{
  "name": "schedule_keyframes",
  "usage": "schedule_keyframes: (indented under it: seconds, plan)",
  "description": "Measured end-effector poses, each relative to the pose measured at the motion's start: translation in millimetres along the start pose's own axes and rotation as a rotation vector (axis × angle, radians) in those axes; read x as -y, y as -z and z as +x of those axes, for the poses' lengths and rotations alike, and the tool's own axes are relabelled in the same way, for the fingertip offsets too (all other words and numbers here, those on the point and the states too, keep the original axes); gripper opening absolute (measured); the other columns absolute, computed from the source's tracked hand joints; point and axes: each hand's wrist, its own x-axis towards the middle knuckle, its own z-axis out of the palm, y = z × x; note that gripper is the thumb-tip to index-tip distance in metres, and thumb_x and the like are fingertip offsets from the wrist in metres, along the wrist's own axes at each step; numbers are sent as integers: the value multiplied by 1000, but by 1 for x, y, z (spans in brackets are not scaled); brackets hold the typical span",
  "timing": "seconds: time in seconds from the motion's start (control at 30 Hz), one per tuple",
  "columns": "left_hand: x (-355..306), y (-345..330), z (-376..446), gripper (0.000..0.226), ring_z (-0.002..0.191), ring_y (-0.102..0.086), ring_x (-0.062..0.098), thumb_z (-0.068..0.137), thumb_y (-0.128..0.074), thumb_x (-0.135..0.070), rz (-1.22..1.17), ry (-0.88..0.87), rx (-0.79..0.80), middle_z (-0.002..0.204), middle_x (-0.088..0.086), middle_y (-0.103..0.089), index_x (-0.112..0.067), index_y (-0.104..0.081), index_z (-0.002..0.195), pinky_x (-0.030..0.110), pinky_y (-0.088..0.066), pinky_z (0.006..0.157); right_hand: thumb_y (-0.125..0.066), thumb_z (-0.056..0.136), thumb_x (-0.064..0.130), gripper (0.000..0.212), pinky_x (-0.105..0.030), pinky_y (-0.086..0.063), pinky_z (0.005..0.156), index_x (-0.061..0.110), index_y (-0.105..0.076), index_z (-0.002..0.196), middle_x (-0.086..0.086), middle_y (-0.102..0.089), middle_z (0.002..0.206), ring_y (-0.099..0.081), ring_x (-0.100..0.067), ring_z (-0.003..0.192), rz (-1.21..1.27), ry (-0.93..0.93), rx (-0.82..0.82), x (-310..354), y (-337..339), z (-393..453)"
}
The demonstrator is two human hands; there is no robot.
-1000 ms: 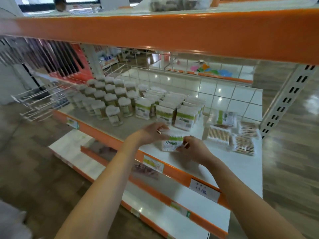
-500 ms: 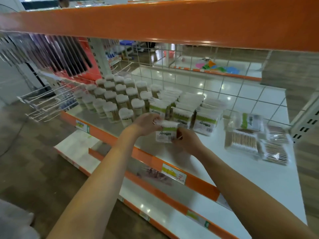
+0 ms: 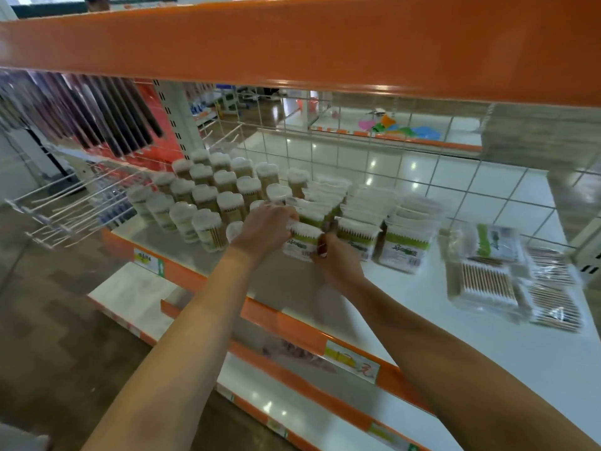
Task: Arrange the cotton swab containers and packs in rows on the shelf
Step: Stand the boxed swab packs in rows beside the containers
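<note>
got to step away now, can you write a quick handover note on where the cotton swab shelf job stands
Left hand and right hand both grip one green-label pack at the front of the pack rows.
Done: round containers stand in rows at the left; packs stand in rows at the middle of the shelf.
Left: set the held pack down, then sort the flat bags lying loose on the right.

No text can be read: printing on the green-banded cotton swab packs and the shelf-edge price tags is blurred.
</note>
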Motion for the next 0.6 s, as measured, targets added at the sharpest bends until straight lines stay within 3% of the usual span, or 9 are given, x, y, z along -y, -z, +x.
schedule_keyframes:
  seconds: [0.6]
  plan:
    - [4,-10,14,34,118,-45,27,87,-52,-7,168,24,-82,119,7,-58,-17,-56,119,38,-34,99,-52,94,23,26,-44,-53,83,14,-48,118,-10,-63,110,-61,-27,99,61,-26,-34,8,-8,17]
